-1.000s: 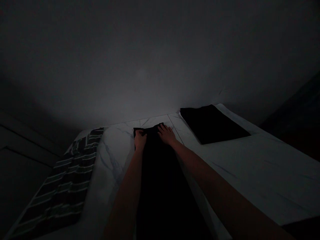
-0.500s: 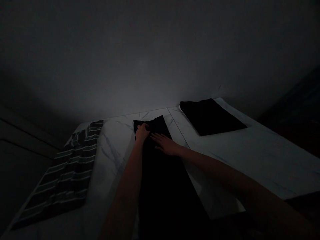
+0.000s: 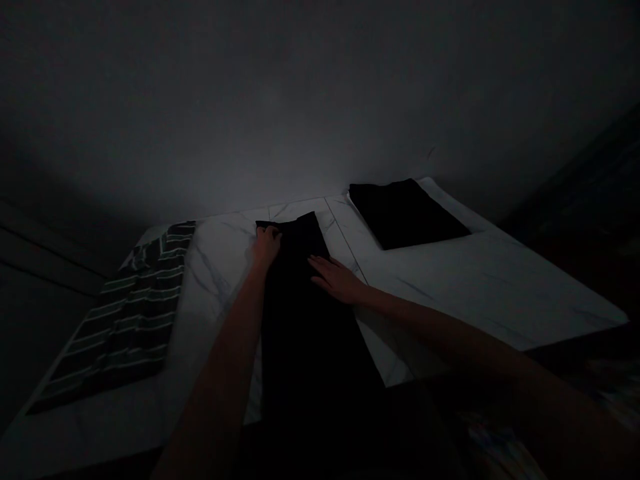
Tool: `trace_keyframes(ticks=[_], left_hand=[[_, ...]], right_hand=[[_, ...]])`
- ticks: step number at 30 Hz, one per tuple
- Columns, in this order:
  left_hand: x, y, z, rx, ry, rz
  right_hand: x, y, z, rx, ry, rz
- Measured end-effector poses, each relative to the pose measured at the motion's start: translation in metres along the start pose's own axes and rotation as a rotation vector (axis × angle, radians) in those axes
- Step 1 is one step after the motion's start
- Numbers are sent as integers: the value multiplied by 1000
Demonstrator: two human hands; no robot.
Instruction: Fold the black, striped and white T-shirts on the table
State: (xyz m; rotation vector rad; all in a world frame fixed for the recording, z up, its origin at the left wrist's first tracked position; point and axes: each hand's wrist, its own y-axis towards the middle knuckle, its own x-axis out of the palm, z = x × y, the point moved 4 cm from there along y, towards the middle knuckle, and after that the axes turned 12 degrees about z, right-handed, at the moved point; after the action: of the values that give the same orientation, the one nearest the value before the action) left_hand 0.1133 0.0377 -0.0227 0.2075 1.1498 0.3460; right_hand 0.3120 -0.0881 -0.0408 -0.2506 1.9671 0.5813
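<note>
A long black garment (image 3: 310, 333), perhaps folded trousers, lies lengthwise on the white marbled table (image 3: 220, 267) and runs down past its near edge. Darkness hides its details. At its far left corner rests my left hand (image 3: 267, 248), fingers bent and somewhat apart on the fabric. My right hand (image 3: 341, 280) lies flat along the garment's right side, its fingers stretched out toward the middle. Neither hand lifts the cloth.
A dark striped garment (image 3: 130, 320) with pale lines is spread on the table's left. Toward the back right lies a folded black cloth (image 3: 407, 215), with a white edge showing beneath it. A grey wall (image 3: 300, 100) rises behind the table.
My hands have moved apart across the black garment, the left to its left edge and the right toward its right edge. The whole view has shifted slightly.
</note>
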Motion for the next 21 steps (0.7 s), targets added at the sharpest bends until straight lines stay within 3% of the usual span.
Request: trace_keyframes(ticks=[3, 6, 12, 19, 21], left_hand=[[-15, 10, -23, -171, 91, 118], [-18, 23, -40, -264, 121, 92], [-1, 53, -44, -237, 74, -10], [0, 94, -27, -197, 67, 123], [-1, 95, -19, -141, 69, 156]], right_hand=[[-10, 44, 27, 308, -36, 128], [-16, 91, 45, 476, -72, 207], [-8, 154, 63, 589, -91, 244], [-14, 194, 84, 600, -110, 296], [-10, 195, 84, 534, -106, 286]])
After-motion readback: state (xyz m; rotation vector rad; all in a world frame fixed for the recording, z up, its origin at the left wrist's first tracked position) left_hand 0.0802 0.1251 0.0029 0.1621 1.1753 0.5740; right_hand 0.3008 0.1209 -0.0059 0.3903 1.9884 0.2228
